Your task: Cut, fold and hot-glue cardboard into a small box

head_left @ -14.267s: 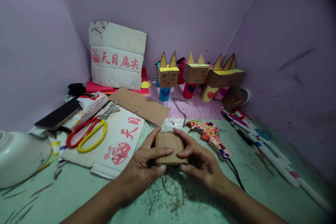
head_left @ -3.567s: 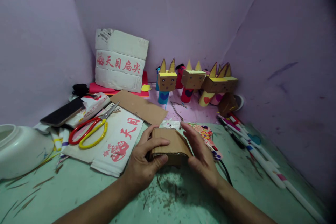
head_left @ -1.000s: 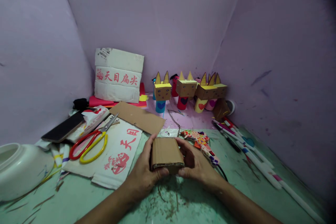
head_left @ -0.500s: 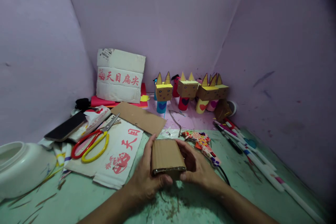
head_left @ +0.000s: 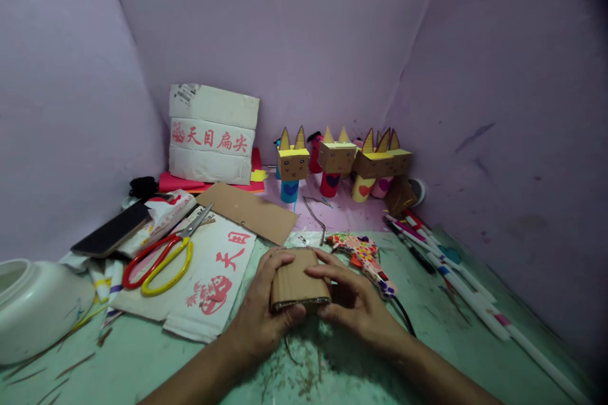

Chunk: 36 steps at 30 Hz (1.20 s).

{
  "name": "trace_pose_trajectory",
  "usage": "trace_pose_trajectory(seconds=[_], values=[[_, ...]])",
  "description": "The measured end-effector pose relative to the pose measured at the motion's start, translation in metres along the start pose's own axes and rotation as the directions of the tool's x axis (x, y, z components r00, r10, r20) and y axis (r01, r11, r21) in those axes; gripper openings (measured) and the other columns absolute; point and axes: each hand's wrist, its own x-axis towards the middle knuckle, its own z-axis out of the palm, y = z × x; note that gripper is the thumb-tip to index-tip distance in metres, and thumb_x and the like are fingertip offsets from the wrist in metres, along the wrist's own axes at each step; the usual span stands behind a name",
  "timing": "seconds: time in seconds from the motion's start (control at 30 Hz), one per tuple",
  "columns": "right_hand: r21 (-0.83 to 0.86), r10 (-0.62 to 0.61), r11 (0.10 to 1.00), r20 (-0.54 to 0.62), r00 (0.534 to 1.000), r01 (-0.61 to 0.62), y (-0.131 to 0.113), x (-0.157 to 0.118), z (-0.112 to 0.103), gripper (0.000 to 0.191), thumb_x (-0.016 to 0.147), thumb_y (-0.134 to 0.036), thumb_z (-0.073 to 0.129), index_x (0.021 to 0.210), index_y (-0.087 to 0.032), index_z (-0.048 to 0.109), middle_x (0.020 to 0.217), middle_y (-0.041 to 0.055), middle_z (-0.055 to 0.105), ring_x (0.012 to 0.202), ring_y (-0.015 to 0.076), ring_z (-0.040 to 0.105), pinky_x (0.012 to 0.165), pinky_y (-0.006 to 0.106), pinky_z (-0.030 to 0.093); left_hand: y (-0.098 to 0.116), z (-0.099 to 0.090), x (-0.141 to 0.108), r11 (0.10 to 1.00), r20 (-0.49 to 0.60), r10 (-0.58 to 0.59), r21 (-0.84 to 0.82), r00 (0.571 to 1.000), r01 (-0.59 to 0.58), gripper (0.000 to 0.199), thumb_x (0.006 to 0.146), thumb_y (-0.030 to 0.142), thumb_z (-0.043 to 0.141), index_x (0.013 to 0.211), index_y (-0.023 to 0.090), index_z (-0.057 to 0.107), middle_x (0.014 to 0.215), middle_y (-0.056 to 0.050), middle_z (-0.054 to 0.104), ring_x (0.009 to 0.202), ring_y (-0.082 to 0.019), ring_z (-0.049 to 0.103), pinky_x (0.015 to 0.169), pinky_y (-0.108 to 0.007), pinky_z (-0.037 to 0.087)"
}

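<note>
A small brown cardboard box (head_left: 300, 278) is held between both hands, low over the green tabletop. My left hand (head_left: 266, 297) grips its left side, fingers over the top and thumb at the lower front edge. On the other side, my right hand (head_left: 354, 300) has fingertips on the box's top and its thumb near the front right corner. The front edge shows a glossy strip, and the box's underside is hidden. Just beyond the right hand lies a glue gun with a flowered pattern (head_left: 363, 256), its black cord running behind that hand.
Scissors (head_left: 173, 250) lie on printed white cardboard (head_left: 223, 291) at the left, near a phone (head_left: 111, 228) and a white pot (head_left: 42, 310). Cardboard-headed figures (head_left: 293, 164) stand at the back. Pens and paper rolls (head_left: 468, 291) line the right side.
The fingers of both hands have come up over the top of the box. The view has shifted slightly, and the box stays in about the same place.
</note>
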Motion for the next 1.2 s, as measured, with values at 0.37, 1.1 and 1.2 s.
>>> trace_pose_trajectory(seconds=[0.37,1.1,1.2], values=[[-0.144,-0.011,0.989,0.020,1.000,0.013,0.014,0.000,-0.001,0.041,0.072,-0.043,0.075,0.108,-0.025,0.067,0.146,0.0153,0.038,0.134,0.0314,0.041,0.103,0.047,0.038,0.006,-0.004,-0.004,0.986,0.007,-0.166,0.005,0.986,0.166,0.050,0.077,0.028,0.066,0.125,0.020,0.054,0.153,-0.018,0.022,0.141,-0.035,0.024,0.112,-0.056,0.021],[-0.177,-0.031,0.984,0.019,0.999,0.034,0.019,-0.007,-0.001,0.032,0.079,-0.041,0.069,0.109,-0.029,0.065,0.149,0.0129,0.036,0.135,0.0336,0.038,0.105,0.051,0.033,0.002,-0.002,-0.003,0.910,-0.026,-0.155,-0.392,0.988,0.132,0.021,0.066,0.033,0.081,0.087,0.030,0.077,0.143,-0.006,0.036,0.131,-0.033,0.040,0.105,-0.048,0.038],[-0.165,-0.021,0.986,0.009,1.000,0.023,0.017,-0.008,-0.001,0.031,0.079,-0.041,0.070,0.108,-0.031,0.066,0.149,0.0115,0.036,0.137,0.0332,0.035,0.106,0.050,0.032,0.001,-0.003,-0.004,0.900,-0.013,-0.172,-0.409,0.985,0.152,0.021,0.066,0.033,0.081,0.086,0.030,0.078,0.144,-0.005,0.034,0.131,-0.034,0.040,0.105,-0.048,0.037]])
